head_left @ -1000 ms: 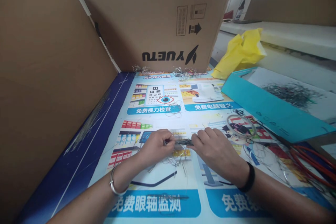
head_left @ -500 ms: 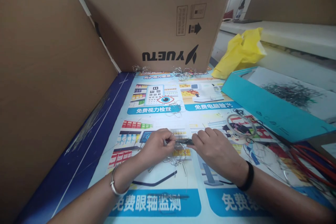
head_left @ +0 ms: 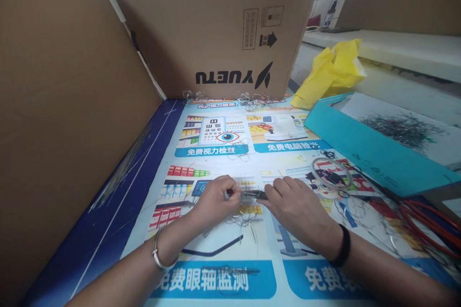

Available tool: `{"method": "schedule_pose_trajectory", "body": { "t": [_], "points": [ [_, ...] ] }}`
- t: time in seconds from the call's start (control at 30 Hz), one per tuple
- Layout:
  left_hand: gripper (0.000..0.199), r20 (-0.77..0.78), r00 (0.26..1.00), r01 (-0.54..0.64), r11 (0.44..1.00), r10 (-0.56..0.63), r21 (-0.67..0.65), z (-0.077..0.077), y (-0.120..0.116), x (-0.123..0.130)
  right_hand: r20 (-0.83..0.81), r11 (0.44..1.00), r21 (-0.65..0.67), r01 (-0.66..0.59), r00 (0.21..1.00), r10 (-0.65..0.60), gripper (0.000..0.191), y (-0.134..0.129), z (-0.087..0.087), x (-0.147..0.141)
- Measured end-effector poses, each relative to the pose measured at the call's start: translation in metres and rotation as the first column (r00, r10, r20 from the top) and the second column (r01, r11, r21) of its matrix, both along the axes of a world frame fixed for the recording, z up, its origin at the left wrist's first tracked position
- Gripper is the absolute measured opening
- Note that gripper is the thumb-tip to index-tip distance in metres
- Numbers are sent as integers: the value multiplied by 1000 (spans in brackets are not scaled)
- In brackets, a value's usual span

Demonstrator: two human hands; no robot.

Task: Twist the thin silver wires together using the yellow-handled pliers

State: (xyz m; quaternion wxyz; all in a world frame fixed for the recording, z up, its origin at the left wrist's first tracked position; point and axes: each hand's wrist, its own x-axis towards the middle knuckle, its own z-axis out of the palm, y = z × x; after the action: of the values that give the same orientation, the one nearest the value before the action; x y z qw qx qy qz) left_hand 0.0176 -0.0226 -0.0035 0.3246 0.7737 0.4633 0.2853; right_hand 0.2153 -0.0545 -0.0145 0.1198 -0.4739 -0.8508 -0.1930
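Note:
My left hand point(head_left: 221, 196) is closed in a pinch, with thin wire point(head_left: 245, 218) about its fingertips. Just to the right, my right hand point(head_left: 293, 204) is wrapped round a slim dark metal tool point(head_left: 256, 194), whose narrow end points at the left fingers. Most of the tool lies hidden inside the right hand, so its exact kind does not show. Loops and loose ends of fine wire hang or lie below both hands, over the printed sheet.
A blue box point(head_left: 382, 153) on the right holds a heap of cut wire pieces point(head_left: 399, 129). Near it are red-handled scissors point(head_left: 428, 225), a clear ring-shaped roll point(head_left: 331, 172) and a yellow bag point(head_left: 329, 74). Cardboard panels point(head_left: 216, 24) stand behind and at left.
Both hands stay almost in place, with only a slight shift of the right hand and the tool. The grips look the same.

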Motion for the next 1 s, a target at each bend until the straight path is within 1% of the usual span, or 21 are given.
{"method": "schedule_pose_trajectory", "body": {
  "t": [0.23,0.4,0.7,1.0],
  "points": [
    [14,5,999,-34,998,34,58,-4,-2,1,-31,999,-38,27,999,-28,22,-3,3,-2],
    [14,3,999,-40,994,40,106,-6,-3,2,-38,999,-24,20,999,-21,23,-4,4,-3],
    [15,-10,999,-49,982,51,182,-8,-5,2,-22,999,-28,46,999,-46,21,-6,1,-4],
    [15,-7,999,-52,980,54,193,-9,-6,2,-20,999,-21,28,999,-29,21,-5,2,-5]
  ]
}}
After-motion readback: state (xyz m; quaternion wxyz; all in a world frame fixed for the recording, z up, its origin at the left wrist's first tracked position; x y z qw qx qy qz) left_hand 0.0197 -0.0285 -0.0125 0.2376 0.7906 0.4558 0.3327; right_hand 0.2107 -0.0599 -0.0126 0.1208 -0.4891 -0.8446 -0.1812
